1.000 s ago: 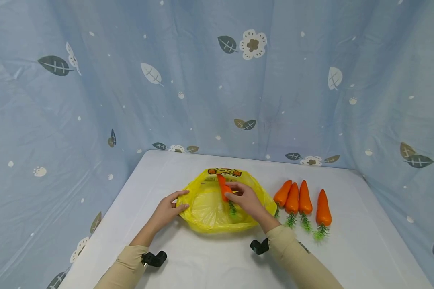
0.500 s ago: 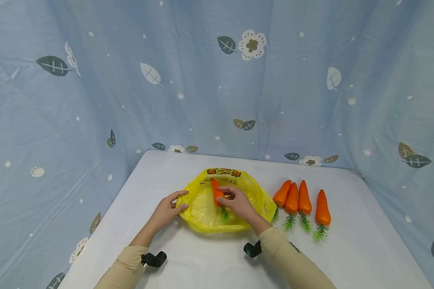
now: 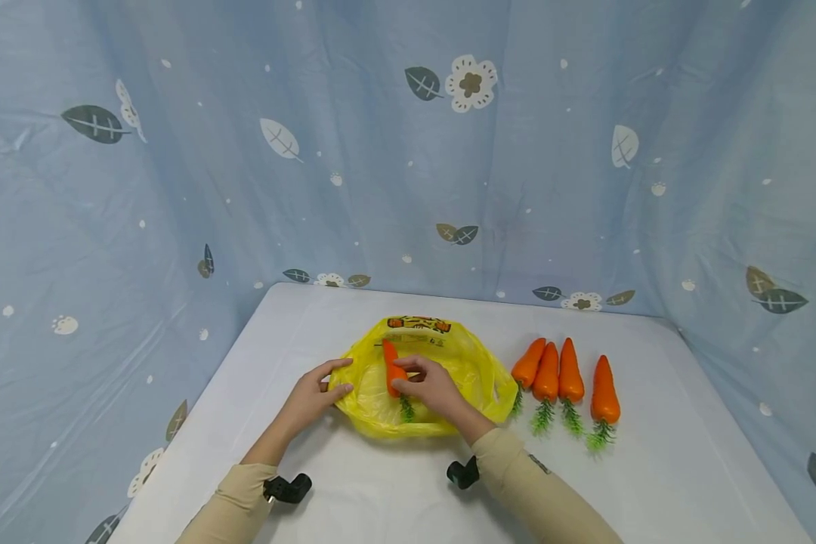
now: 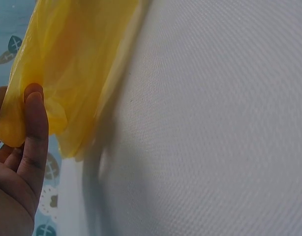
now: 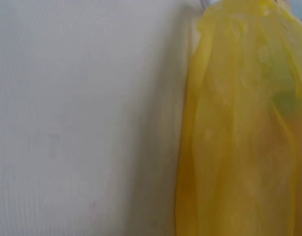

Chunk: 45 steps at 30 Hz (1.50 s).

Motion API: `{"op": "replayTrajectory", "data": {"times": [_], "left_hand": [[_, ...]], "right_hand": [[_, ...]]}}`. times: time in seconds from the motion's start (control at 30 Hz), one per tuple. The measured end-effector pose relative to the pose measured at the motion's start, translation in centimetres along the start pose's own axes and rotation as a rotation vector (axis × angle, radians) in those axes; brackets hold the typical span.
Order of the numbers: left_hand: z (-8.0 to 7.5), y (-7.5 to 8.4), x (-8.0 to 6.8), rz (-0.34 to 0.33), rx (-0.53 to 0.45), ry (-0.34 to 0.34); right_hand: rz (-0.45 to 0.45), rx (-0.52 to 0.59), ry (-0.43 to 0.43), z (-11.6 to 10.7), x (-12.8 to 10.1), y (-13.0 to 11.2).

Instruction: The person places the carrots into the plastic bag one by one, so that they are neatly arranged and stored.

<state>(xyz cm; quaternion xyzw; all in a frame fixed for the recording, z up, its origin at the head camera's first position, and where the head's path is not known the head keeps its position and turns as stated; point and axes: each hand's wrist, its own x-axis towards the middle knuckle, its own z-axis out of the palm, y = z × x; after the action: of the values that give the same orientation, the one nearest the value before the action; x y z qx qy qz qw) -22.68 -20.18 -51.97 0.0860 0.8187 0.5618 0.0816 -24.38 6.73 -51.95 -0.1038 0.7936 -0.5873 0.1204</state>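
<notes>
A yellow plastic bag (image 3: 459,370) lies open on the white table (image 3: 659,468). My right hand (image 3: 427,387) is inside the bag's mouth and grips an orange toy carrot (image 3: 393,369) with a green top. My left hand (image 3: 310,398) pinches the bag's left rim; the left wrist view shows the thumb (image 4: 37,115) pressed on the yellow plastic (image 4: 72,64). In the right wrist view only the yellow bag (image 5: 244,123) and the table (image 5: 82,118) show, with a faint green patch through the plastic.
Several more orange carrots (image 3: 570,378) lie in a row right of the bag, green tops toward me. A blue leaf-patterned curtain (image 3: 408,151) closes in the table at the back and both sides.
My right hand has carried the carrot leftward and lower, deeper into the bag. The left hand has kept its hold on the rim.
</notes>
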Motion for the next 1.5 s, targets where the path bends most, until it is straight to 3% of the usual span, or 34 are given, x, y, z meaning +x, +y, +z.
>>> {"op": "replayTrajectory", "data": {"times": [0.23,0.67,1.07,1.5], "left_hand": [[-0.1,-0.1,0.0,0.004,0.004,-0.006],[0.0,0.1,-0.2,0.005,0.005,-0.016],[-0.1,0.1,-0.2,0.002,0.011,-0.010],[0.0,0.1,-0.1,0.003,0.006,0.001]], "right_hand": [[0.016,-0.022,-0.029,1.2,0.0,-0.2],[-0.019,-0.049,-0.006,2.5,0.3,-0.4],[0.002,-0.109,-0.011,3.7,0.8,-0.2],[-0.076,-0.226,-0.005,4.7,0.5,-0.1]]}}
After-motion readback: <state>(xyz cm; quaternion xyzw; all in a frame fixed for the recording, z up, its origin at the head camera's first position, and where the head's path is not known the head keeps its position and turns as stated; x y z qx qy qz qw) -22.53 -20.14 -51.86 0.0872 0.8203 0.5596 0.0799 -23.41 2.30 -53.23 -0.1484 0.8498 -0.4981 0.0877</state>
